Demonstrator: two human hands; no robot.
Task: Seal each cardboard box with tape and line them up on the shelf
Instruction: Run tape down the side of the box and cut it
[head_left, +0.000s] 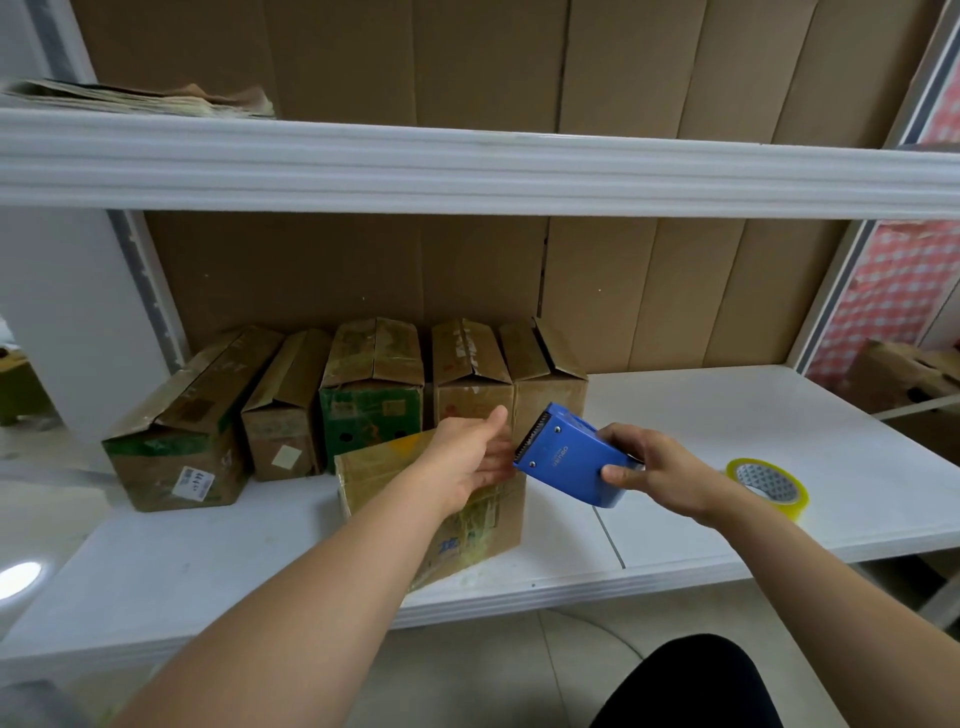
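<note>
Five boxes stand lined up at the shelf back. A sixth box sits in front, under taping. Left hand rests flat on it; right hand grips the blue tape dispenser. Spare tape roll lies nearby.

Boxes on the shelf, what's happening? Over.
Right hand grips blue tape dispenser. Left hand flat on front box. Five boxes behind. Spare tape roll aside.
</note>
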